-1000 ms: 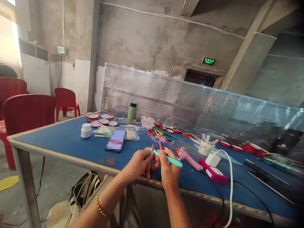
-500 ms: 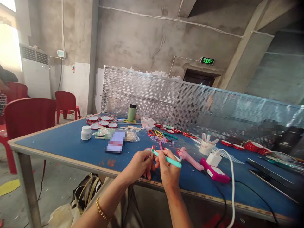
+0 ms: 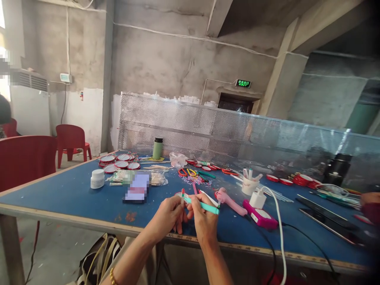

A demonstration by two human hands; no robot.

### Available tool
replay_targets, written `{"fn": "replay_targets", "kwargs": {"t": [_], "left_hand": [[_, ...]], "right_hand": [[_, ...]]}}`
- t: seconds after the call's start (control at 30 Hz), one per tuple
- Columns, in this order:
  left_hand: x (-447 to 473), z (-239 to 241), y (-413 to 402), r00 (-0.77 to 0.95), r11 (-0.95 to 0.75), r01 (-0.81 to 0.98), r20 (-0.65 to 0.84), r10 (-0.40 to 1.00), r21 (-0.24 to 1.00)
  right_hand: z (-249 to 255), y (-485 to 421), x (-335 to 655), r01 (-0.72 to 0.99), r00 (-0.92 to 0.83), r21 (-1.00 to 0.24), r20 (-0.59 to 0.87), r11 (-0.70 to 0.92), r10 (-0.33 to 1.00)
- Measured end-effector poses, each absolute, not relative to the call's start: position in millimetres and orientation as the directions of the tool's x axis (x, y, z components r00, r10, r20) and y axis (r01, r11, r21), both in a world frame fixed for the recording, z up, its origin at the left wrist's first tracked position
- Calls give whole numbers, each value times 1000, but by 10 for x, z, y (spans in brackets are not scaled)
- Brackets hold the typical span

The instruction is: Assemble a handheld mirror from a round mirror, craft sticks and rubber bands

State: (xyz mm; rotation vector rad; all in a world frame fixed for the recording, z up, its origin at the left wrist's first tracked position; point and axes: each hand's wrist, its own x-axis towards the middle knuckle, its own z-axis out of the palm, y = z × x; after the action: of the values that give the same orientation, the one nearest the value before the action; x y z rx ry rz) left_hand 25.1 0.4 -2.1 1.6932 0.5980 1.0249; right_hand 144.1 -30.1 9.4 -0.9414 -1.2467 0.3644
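Observation:
Close to the table's near edge, my left hand (image 3: 170,217) is closed on a small flat stick with a red tip (image 3: 182,196). A pale, red-edged round piece shows partly behind the fingers; whether it is held too, I cannot tell. My right hand (image 3: 205,223) grips a turquoise pen (image 3: 210,207) like a writing tool, its left end close to the stick. The two hands are almost touching, and fingers hide much of the work. A pink hot-glue gun (image 3: 231,202) lies just right of the pen, near a pink stick-like tool (image 3: 195,188) and a white one.
Left on the blue table (image 3: 71,202) are a white jar (image 3: 97,179), phone (image 3: 138,187), bagged sticks and red-rimmed discs (image 3: 121,164). Pliers (image 3: 187,172) lie behind my hands. Rightward are a cup of pens (image 3: 249,185), magenta power box (image 3: 261,215), cables and a person's hand (image 3: 369,199).
The view has turned slightly right and up, so the table scene sits further left and lower. Another person's hand has appeared at the right edge. Both my hands keep their grip and nearly the same pose.

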Motion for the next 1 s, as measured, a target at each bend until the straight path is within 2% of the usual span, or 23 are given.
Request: {"fn": "replay_targets", "kwargs": {"t": [1.0], "left_hand": [[246, 14, -18, 522, -318, -73, 308, 795, 945]], "right_hand": [[79, -300, 1442, 205, 309, -771, 636, 603, 708]]}}
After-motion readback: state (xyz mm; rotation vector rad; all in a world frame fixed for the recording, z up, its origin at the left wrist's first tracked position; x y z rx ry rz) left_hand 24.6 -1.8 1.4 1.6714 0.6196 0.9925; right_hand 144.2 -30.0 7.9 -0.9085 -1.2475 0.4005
